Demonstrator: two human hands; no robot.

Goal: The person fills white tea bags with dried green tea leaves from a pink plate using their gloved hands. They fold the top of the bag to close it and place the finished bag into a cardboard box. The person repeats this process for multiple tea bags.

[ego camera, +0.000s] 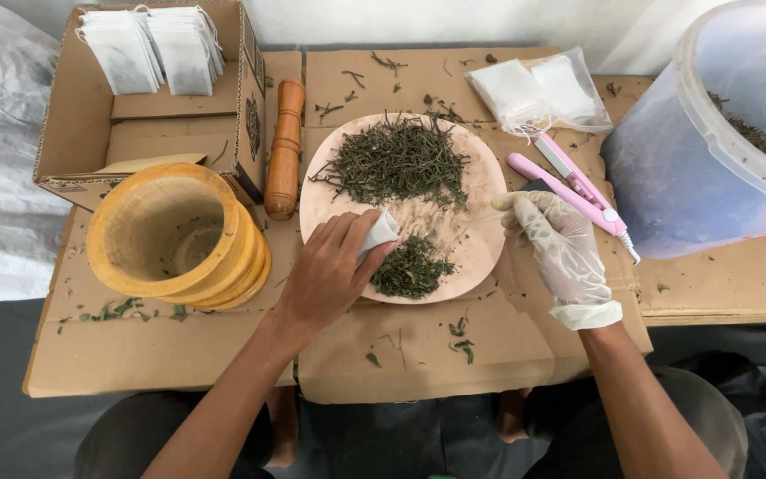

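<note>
Flattened cardboard (418, 355) covers the work surface. Large pale plastic tub (711, 133) far right; wooden mortar (170, 235) left, pestle (284, 146) beside it. Round wooden plate (472, 253) centre, dried leaves (396, 160) heaped on it. Bare left hand (330, 270) closed around small white sachet (379, 232) over the plate. Gloved right hand (560, 244) loosely curled at the rim, fingertips pinched; contents unclear. Best kept low over the plate so crumbs land there.

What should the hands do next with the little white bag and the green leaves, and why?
Probably the gloved right hand should pinch some of the small leaf pile and drop it into the white bag. The bare left hand holds that bag right beside the pile on the wooden plate, and the right hand looks empty.
</note>
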